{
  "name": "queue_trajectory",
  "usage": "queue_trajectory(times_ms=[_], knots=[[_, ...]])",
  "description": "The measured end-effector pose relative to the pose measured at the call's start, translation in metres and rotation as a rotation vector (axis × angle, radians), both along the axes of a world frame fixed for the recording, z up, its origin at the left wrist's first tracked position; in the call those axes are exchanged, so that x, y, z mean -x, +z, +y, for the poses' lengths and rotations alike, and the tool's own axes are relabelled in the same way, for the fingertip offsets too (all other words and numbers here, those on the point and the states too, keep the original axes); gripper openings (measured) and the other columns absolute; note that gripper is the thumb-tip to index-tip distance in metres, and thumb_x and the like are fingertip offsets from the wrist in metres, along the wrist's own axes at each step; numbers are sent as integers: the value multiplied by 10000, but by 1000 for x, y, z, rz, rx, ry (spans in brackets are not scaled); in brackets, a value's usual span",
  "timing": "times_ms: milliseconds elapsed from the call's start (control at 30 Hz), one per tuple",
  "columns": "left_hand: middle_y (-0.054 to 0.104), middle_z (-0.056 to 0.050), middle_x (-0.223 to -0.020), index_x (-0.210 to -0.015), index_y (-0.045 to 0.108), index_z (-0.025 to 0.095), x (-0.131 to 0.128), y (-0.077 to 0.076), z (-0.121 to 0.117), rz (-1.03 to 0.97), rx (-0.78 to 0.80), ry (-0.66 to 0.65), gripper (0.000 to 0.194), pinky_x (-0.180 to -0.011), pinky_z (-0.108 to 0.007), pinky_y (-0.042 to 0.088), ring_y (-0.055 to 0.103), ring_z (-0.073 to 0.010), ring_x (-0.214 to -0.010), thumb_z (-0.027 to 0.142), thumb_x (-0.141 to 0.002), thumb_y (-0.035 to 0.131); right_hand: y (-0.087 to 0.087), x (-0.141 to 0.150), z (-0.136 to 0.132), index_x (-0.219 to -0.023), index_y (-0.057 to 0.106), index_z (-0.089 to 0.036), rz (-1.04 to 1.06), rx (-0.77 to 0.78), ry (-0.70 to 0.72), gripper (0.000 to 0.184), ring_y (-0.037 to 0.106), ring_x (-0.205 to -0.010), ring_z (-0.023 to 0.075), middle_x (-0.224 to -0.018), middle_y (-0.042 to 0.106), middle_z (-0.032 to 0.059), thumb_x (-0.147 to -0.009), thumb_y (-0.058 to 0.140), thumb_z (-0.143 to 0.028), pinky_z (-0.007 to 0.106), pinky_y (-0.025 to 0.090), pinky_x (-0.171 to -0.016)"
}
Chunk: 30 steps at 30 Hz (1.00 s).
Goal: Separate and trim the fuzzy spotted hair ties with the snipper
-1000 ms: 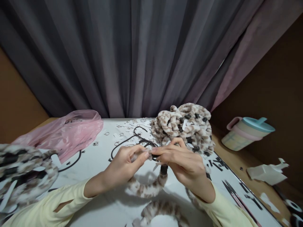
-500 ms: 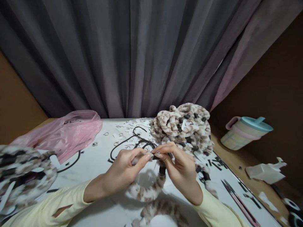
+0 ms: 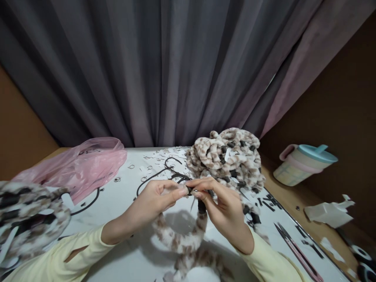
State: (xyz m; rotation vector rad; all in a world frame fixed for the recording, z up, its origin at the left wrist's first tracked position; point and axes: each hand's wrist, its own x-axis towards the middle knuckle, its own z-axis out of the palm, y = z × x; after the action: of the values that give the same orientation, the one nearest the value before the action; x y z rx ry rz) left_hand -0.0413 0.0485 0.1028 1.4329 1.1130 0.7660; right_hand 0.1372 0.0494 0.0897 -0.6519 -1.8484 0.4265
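Observation:
A spotted plush ring [image 3: 179, 239], white with brown patches, hangs between my hands above the table. My left hand [image 3: 160, 199] pinches the ring's upper part, where a dark band [image 3: 190, 189] shows between the fingertips. From the other side my right hand [image 3: 219, 203] grips the same dark band, thumb against forefinger; a small shiny bit shows there. Another black wrap [image 3: 201, 206] circles the ring just left of my right palm. A second plush ring [image 3: 202, 258] lies below on the white table [image 3: 117, 219]. My fingers hide the exact joint.
Behind my hands lie a black cord [image 3: 152, 175] and scattered small metal rings [image 3: 149, 167]. Plush rings are heaped in a pile [image 3: 229, 156] at the back right and another [image 3: 32, 223] at left. Pink bag [image 3: 96, 160], scissors [image 3: 296, 250], black strips [image 3: 268, 203] and a cup [image 3: 299, 164] surround these.
My left hand has tilted and its fingertips sit closer to the right ones. The plush ring has turned slightly and hangs a little lower, with the dark band more visible.

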Motion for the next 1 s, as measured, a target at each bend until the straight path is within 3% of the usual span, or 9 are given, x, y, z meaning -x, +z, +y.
queue_trajectory(times_ms=[200,400,533,700,867,1000], knots=[[274,99,-473,-761,589,142,-1,3,0,32,-60,48,300,-388,-174,178,194,-53,-435,438,-800,565,5,-11,8,-843,536,-174,-192,-174,146,235,649,-934,194,-879,699,95,-836,440,40,383,458,-831],[411,67,-522,-728,610,143,-2,2,-2,106,-195,44,244,-382,-174,211,276,-59,-446,364,-808,543,9,-20,11,-867,532,-167,-353,-280,180,300,634,-962,167,-1070,666,135,-782,410,94,385,434,-848],[522,49,-572,-739,612,144,-1,-4,-1,187,-407,26,198,-443,-158,311,382,-59,-478,297,-827,524,8,-19,11,-862,535,-171,-310,-279,181,310,645,-940,161,-1020,687,111,-785,401,97,350,434,-785],[580,44,-592,-799,605,137,0,-15,-2,281,-692,2,161,-469,-144,347,424,-46,-458,224,-862,486,7,-16,10,-849,543,-167,-244,-264,118,282,672,-847,162,-881,711,81,-810,400,73,321,417,-715],[620,29,-630,-838,608,147,0,-21,-4,334,-765,-2,157,-495,-146,385,489,-55,-481,232,-883,483,4,-11,10,-833,555,-186,-159,-205,76,232,665,-754,161,-824,700,56,-849,434,11,302,428,-663],[656,0,-705,-860,601,157,1,-25,-5,360,-802,-6,142,-498,-150,400,543,-74,-542,234,-888,485,3,-7,8,-833,572,-190,-111,-71,72,205,641,-765,165,-809,677,61,-856,456,-23,290,483,-671]])
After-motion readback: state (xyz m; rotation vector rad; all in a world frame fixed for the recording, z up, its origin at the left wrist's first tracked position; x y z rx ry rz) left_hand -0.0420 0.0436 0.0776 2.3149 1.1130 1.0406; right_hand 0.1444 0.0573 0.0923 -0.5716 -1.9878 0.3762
